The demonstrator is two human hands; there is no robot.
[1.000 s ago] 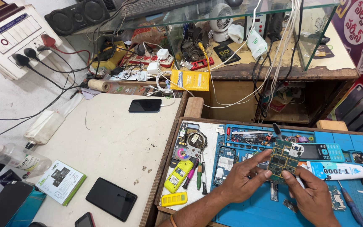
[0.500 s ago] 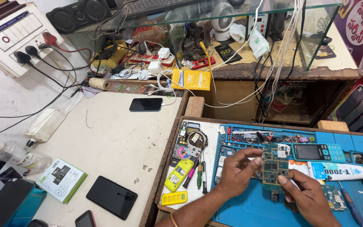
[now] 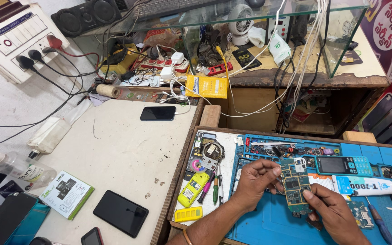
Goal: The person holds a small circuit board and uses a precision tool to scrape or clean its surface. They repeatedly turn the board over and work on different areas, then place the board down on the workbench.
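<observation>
Both hands are on the circuit board (image 3: 296, 188), held just above the blue mat (image 3: 268, 222): left hand (image 3: 255, 183) pinching its left edge, right hand (image 3: 336, 215) gripping the bottom. Best keep fingertips on the edges, off the chips.

Both forearms enter from bottom edge, angled up toward centre. Left hand (image 3: 256, 182) palm-down, fingers curled, thumb and forefinger pinched at tips, bangle showing low on forearm. Right hand (image 3: 333, 209) just beside it, lower, knuckles up, thumb and forefinger pinched, pointing toward left. Fingertips of both nearly meeting.
</observation>
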